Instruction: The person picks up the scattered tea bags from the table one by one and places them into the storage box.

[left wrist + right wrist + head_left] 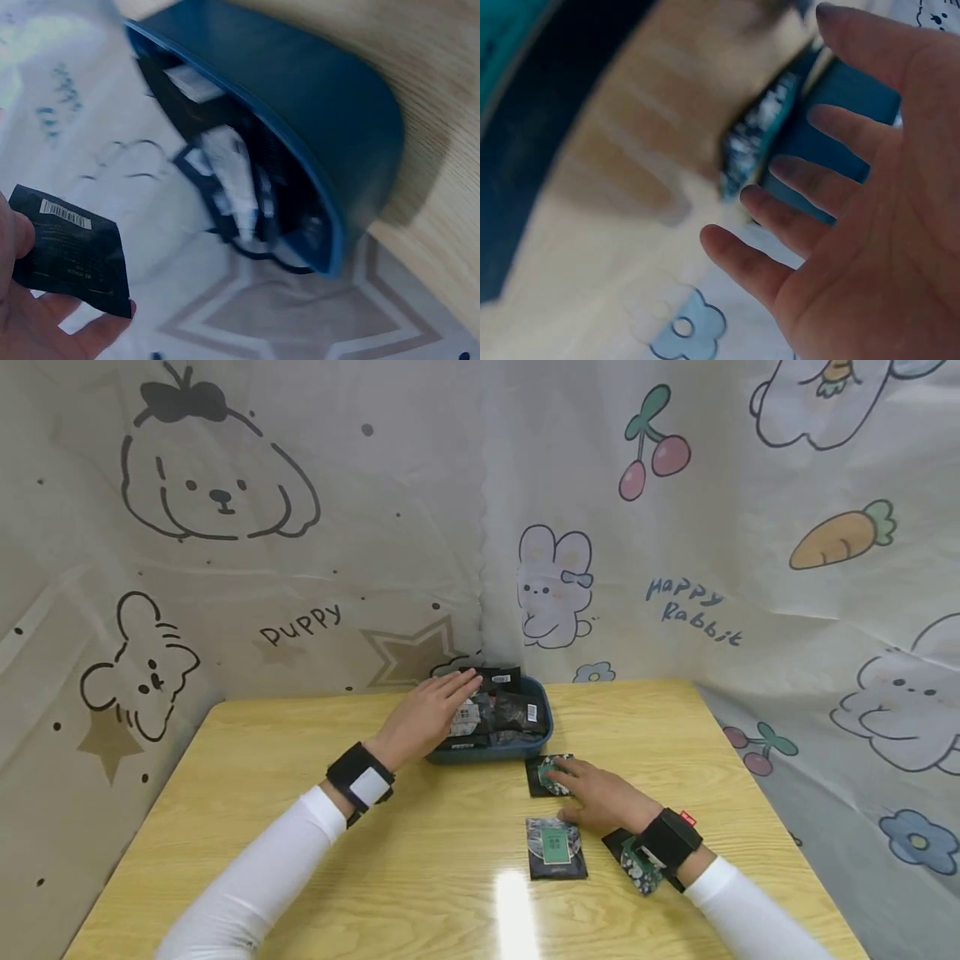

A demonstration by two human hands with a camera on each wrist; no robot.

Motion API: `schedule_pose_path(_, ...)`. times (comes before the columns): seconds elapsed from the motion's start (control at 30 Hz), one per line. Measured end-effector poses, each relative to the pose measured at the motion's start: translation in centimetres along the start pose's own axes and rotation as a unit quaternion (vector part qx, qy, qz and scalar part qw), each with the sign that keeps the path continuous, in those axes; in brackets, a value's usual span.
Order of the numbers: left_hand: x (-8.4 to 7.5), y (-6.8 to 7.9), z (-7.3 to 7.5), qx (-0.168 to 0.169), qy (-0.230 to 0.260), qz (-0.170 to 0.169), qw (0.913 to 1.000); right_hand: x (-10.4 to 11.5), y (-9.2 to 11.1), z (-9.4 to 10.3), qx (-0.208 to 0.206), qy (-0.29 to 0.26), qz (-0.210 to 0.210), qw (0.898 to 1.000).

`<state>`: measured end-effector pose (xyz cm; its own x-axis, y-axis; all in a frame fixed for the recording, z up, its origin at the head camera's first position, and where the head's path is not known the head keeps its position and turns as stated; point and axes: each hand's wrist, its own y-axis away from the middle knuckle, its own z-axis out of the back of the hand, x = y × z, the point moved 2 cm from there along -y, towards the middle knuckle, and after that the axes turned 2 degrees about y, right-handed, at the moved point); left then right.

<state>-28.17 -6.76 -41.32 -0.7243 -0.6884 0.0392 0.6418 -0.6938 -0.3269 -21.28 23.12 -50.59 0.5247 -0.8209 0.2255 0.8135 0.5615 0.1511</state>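
Note:
My left hand [423, 714] is raised at the left side of the blue basket [546, 727]. In the left wrist view its thumb and fingers pinch a small black packet [71, 251], barcode towards the camera. Several black packets [521, 712] fill the basket. My right hand [607, 795] hovers by a green-and-black floral packet [546, 777] in front of the basket, its fingers partly covering it. In the right wrist view the palm holds nothing and the fingers are spread. Whether the fingertips touch the packet, I cannot tell.
A packet with a green label [555, 847] lies flat on the wooden table [420, 860]. Another floral packet [637, 864] lies partly under the right wrist strap. Behind the table hangs a printed cloth [450, 527], close to the basket.

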Motion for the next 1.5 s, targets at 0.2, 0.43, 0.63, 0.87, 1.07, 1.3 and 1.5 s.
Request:
schedule_pose_path(0.2, 1.5, -1.1, -2.6, 0.152, 0.077, 0.1, 0.9803, 0.1, -0.3, -1.4, -0.001, 0.0, -0.001, 1.0)
schedule_pose_path(0.43, 1.2, -0.9, -2.5, 0.103, 0.063, 0.081, 0.9894, 0.2, -0.5, -1.1, -0.076, 0.071, 0.022, 0.994)
schedule_pose_path(0.63, -2.8, -0.4, -1.8, -0.021, 0.051, -0.035, 0.9979, 0.6, -0.4, -0.8, -0.117, 0.095, 0.035, 0.988)
schedule_pose_path(0.87, -10.5, 1.9, -2.9, 0.008, 0.103, -0.187, 0.9769, 0.3, -0.4, -0.7, -0.147, 0.121, 0.043, 0.981)
schedule_pose_path(1.07, -14.3, 2.8, -6.4, 0.195, 0.12, -0.209, 0.9506, 0.7, 0.4, 2.4, -0.181, 0.082, 0.045, 0.979)
schedule_pose_path(1.3, -15.0, 2.1, -9.0, 0.247, 0.067, -0.174, 0.9509, 1.9, 1.4, 7.2, -0.221, 0.067, 0.067, 0.971)
schedule_pose_path(1.5, -15.5, 2.8, -8.7, 0.223, 0.016, -0.187, 0.9564, 2.3, 1.3, 9.4, -0.257, 0.062, 0.066, 0.962)
